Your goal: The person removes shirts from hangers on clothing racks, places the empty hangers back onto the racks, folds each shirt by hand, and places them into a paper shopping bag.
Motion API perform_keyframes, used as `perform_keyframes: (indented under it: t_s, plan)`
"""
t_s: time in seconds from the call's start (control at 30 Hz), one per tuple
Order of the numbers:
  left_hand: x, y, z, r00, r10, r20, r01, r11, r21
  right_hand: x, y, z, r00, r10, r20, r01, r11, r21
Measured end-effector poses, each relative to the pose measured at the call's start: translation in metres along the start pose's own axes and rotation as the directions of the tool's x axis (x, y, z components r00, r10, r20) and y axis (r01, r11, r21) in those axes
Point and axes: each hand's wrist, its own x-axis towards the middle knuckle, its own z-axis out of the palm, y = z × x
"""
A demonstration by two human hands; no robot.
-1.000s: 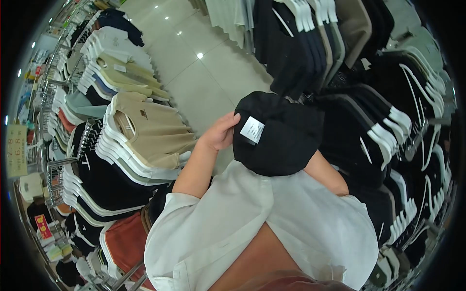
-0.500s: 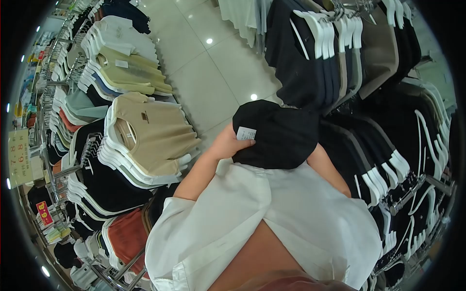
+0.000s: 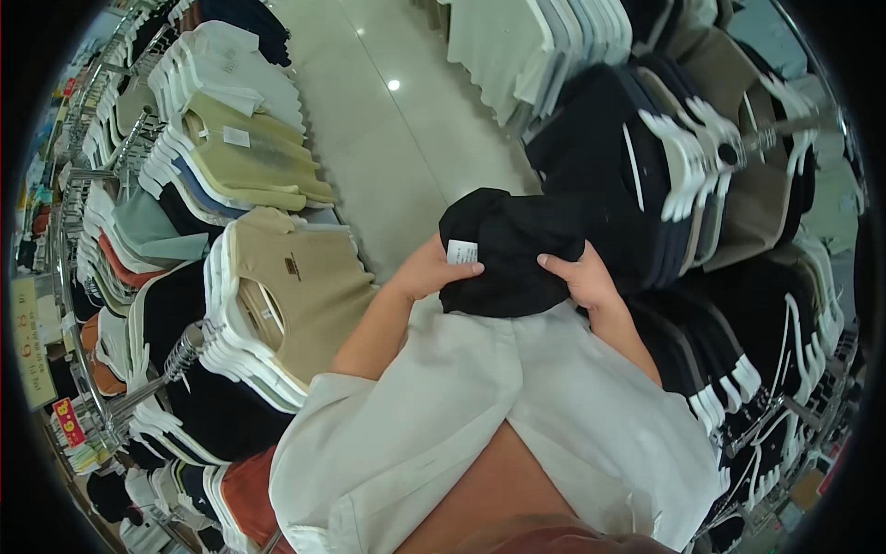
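A folded black garment (image 3: 512, 231) is held in front of my waist, between both hands; its exact kind does not show. My left hand (image 3: 434, 270) grips its left side, thumb on top beside a white label (image 3: 462, 252). On the right side my right hand (image 3: 581, 275) is closed on the cloth, with the thumb over the front and the other fingers hidden behind.
To my left, racks hold a beige T-shirt (image 3: 309, 295), a yellow-green top (image 3: 249, 152) and other clothes on white hangers. Dark clothes (image 3: 591, 138) hang on the right-hand racks. A tiled floor aisle (image 3: 388, 129) runs ahead between them.
My right hand, hidden behind the black garment before, now shows with its thumb over the front. The garment's right side has drawn in. The view has shifted, moving the racks in frame.
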Motion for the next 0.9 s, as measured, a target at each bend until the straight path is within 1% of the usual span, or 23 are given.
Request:
perform_keyframes:
  t_s: [0.1, 0.2, 0.3, 0.4, 0.5, 0.57, 0.6, 0.7, 0.8, 0.83, 0.9]
  plan:
    - [0.026, 0.016, -0.041, 0.998, 0.051, -0.020, -0.048, 0.986, 0.162, 0.041, -0.020, 0.027, 0.996, -0.049, 0.073, 0.054, 0.997, -0.063]
    - [0.036, 0.049, -0.072, 0.994, 0.101, -0.031, -0.097, 0.990, 0.099, 0.074, -0.038, 0.057, 0.998, -0.064, 0.024, 0.064, 0.998, 0.006]
    - [0.043, 0.088, -0.115, 0.989, 0.147, -0.028, -0.136, 0.961, 0.240, 0.110, -0.056, 0.091, 1.000, 0.021, -0.002, -0.020, 0.996, 0.083]
    - [0.048, 0.097, -0.142, 0.983, 0.183, -0.025, -0.174, 0.964, 0.201, 0.132, -0.065, 0.106, 0.983, 0.183, -0.030, -0.180, 0.980, 0.086]
    - [0.045, 0.112, -0.164, 0.998, 0.014, -0.064, 0.000, 0.976, 0.219, 0.151, -0.069, 0.120, 0.995, 0.093, 0.042, -0.099, 0.976, 0.192]
    - [0.053, 0.095, -0.186, 0.999, 0.005, -0.045, -0.007, 0.999, -0.052, 0.167, -0.076, 0.117, 0.985, 0.087, 0.146, -0.121, 0.962, 0.244]
    - [0.056, 0.084, -0.197, 0.999, 0.000, -0.036, -0.007, 0.982, -0.191, 0.174, -0.079, 0.116, 0.976, 0.088, 0.198, -0.140, 0.953, 0.270]
    - [0.060, 0.078, -0.226, 0.994, 0.054, 0.093, 0.003, 0.850, -0.526, 0.197, -0.105, 0.123, 0.935, -0.003, 0.354, 0.005, 1.000, -0.003]
    - [0.063, 0.092, -0.240, 0.996, 0.080, 0.039, -0.053, 0.886, -0.460, 0.243, -0.126, 0.156, 0.961, 0.040, 0.273, 0.000, 0.990, -0.144]
    - [0.067, 0.100, -0.243, 0.995, 0.098, -0.002, -0.090, 0.902, -0.423, 0.261, -0.126, 0.164, 0.961, 0.007, 0.276, 0.029, 0.991, -0.128]
    - [0.078, 0.116, -0.247, 0.986, 0.141, -0.090, -0.163, 0.926, -0.340, 0.296, -0.125, 0.172, 0.964, -0.019, 0.266, 0.074, 0.977, -0.200]
